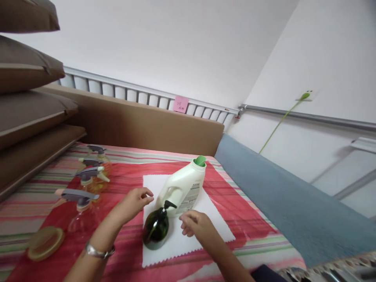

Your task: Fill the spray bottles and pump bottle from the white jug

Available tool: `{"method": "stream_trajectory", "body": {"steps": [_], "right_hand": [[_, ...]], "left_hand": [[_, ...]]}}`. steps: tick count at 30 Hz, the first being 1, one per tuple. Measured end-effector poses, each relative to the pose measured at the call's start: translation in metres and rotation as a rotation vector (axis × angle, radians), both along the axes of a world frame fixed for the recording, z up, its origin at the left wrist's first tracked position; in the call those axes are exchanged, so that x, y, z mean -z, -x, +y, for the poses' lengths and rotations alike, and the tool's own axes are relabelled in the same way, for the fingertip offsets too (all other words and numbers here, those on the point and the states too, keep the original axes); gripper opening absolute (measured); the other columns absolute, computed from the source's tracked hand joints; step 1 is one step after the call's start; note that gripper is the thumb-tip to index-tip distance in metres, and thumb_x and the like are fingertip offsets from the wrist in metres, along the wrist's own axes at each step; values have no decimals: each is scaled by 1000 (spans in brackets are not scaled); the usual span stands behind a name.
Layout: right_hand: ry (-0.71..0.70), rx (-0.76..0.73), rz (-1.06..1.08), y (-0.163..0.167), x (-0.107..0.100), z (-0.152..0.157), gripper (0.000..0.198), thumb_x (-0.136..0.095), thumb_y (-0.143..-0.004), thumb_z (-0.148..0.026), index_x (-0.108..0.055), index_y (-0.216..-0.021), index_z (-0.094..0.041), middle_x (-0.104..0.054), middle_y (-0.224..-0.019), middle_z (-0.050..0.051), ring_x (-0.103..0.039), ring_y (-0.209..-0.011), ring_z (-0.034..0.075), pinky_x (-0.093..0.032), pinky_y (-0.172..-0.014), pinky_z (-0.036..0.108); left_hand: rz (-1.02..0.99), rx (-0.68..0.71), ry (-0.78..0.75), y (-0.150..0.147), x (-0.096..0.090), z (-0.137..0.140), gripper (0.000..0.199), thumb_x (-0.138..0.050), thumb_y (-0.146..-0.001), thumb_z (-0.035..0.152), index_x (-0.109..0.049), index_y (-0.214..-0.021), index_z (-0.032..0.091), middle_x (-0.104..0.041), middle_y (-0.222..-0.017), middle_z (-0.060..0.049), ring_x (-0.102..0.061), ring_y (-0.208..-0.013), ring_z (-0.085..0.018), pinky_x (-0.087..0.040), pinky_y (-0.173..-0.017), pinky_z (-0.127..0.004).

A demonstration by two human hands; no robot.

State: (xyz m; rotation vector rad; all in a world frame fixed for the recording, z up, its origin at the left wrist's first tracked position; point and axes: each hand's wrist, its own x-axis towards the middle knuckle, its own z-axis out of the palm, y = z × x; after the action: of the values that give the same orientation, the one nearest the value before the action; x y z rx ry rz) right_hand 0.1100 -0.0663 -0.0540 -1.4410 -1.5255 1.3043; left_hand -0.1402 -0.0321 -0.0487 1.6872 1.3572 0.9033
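Observation:
A dark green pump bottle (156, 229) with a black pump head stands on a white cloth with zigzag edges (173, 250). Right behind it is a large cream jug (183, 186) with a handle, a printed label and a green cap or spout insert at its mouth; it looks tilted to the right. My left hand (138, 201), a silver bracelet on its wrist, hovers left of the jug, thumb and fingers apart, holding nothing. To the right of the pump bottle, in front of the jug, my right hand (194, 224) has loosely bent fingers and nothing visible in them.
Several clear spray bottles (85, 211) stand in a row at the left, beside a round yellowish lid (45, 243). Stacked brown cushions (32, 113) rise at the far left. A brown board (147, 125) and a blue-grey panel (279, 196) border the red striped cloth (123, 246).

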Motion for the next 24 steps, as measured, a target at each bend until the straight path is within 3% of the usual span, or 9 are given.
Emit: {"method": "stream_trajectory", "body": {"steps": [2, 5, 7, 9, 14, 18, 21, 24], "right_hand": [[-77, 25, -45, 5, 4, -8, 30, -60, -70, -41, -62, -87, -16, -62, -66, 1, -59, -57, 16, -43, -52, 26], [-321, 72, -210, 15, -6, -10, 33, -57, -74, -34, -57, -104, -19, -64, -88, 4, -60, -70, 17, -46, -63, 29], [-489, 40, -357, 25, -17, -7, 32, -58, -75, -32, -58, -105, -21, -63, -99, 6, -59, -82, 19, -45, -73, 31], [-572, -41, -479, 38, -24, -2, 29, -60, -74, -32, -60, -102, -23, -63, -98, 5, -57, -89, 20, -42, -78, 31], [-515, -111, -643, 59, -21, 10, 11, -64, -71, -31, -60, -73, -21, -63, -71, 0, -57, -67, 17, -36, -58, 24], [-514, -105, -634, 57, -32, 13, 15, -59, -75, -33, -58, -68, -20, -60, -64, -1, -54, -61, 15, -33, -54, 23], [-549, -102, -608, 52, -61, 9, 16, -56, -77, -35, -58, -72, -20, -62, -68, -1, -54, -64, 15, -33, -56, 23], [-623, -81, -647, 54, -95, -2, 15, -55, -78, -35, -59, -74, -21, -62, -69, -1, -53, -63, 15, -32, -55, 25]], "left_hand": [[88, 13, 21, 3, 7, -2, 33, -56, -69, 35, -64, -94, 16, -65, -79, -5, -57, -68, -18, -43, -64, -28], [135, 85, 81, 0, 11, -10, 44, -63, -63, 33, -61, -105, 19, -64, -95, -7, -58, -83, -22, -43, -74, -31], [145, 112, 80, -7, 12, -17, 57, -69, -56, 35, -58, -110, 19, -61, -106, -8, -56, -94, -25, -42, -80, -33], [170, 114, 41, -17, 14, -22, 62, -73, -53, 34, -57, -111, 19, -60, -110, -9, -54, -99, -26, -40, -84, -34], [118, 93, -34, -37, 40, -22, 41, -69, -58, 27, -63, -98, 17, -62, -95, -7, -55, -91, -23, -41, -81, -32], [30, 74, -38, -38, 57, -22, 34, -68, -61, 23, -63, -94, 17, -62, -94, -6, -56, -91, -22, -41, -81, -32], [11, 61, -46, -34, 52, -25, 51, -72, -57, 24, -59, -106, 17, -60, -106, -9, -53, -100, -25, -39, -89, -35], [-88, 31, -151, -31, 29, -32, 72, -74, -57, 26, -47, -124, 18, -51, -125, -11, -45, -115, -26, -33, -99, -37]]}}
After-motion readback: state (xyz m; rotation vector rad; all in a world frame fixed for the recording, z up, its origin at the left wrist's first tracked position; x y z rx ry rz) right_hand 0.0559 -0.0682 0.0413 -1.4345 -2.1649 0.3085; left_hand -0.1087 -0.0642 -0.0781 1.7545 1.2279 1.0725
